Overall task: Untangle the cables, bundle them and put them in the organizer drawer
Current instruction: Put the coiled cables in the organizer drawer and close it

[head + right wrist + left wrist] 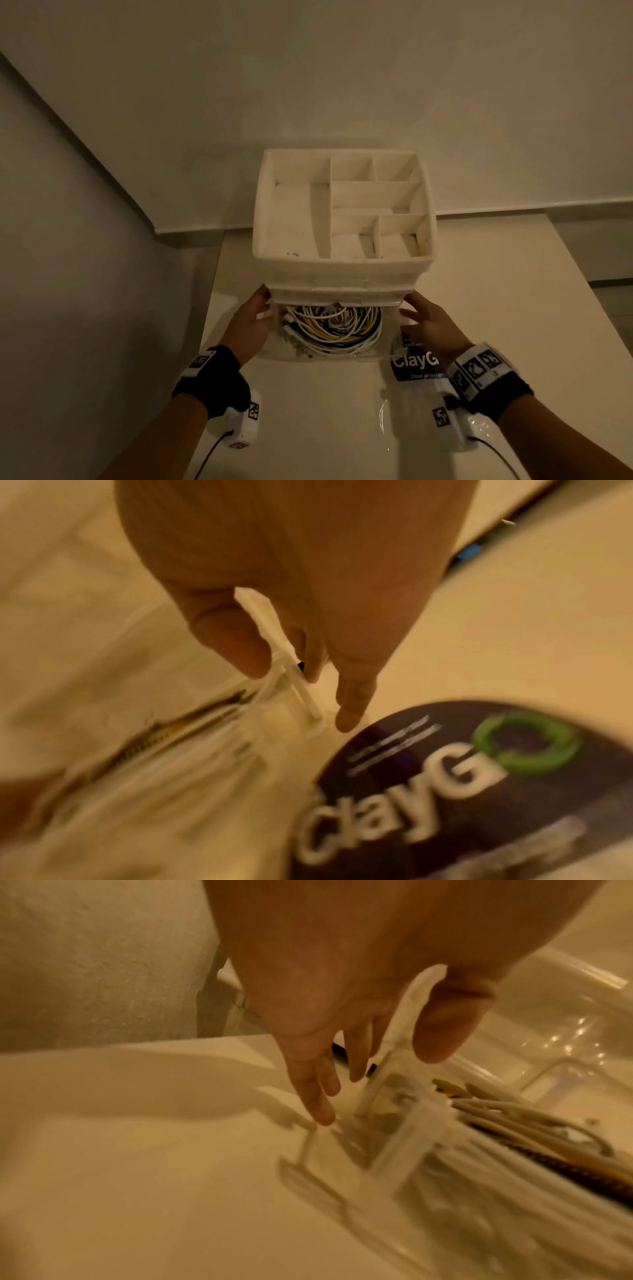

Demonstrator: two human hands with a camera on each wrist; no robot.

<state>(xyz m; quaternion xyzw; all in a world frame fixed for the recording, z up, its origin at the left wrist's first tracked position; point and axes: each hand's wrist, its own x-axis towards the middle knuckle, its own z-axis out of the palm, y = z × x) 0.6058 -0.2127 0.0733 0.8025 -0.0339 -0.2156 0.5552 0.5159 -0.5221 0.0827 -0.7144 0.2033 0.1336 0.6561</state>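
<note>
The white organizer (342, 274) stands on the table, its top tray split into bare compartments. Its clear bottom drawer (308, 356) is pulled out toward me. Inside lies a coil of white, yellow and black cables (335, 325). My left hand (255, 317) lies along the drawer's left side with straight fingers, and my right hand (423, 317) lies along its right side. In the left wrist view the left hand (359, 1042) straddles the drawer's wall (404, 1139) beside the cables (514, 1123). The right hand (342, 642) does the same at the other wall (294, 685).
A dark purple ClayGo label (416, 363) (445, 791) lies on the white table (308, 411) just under my right wrist. Walls stand close behind and to the left of the organizer. The table's left edge (212, 308) runs near my left hand.
</note>
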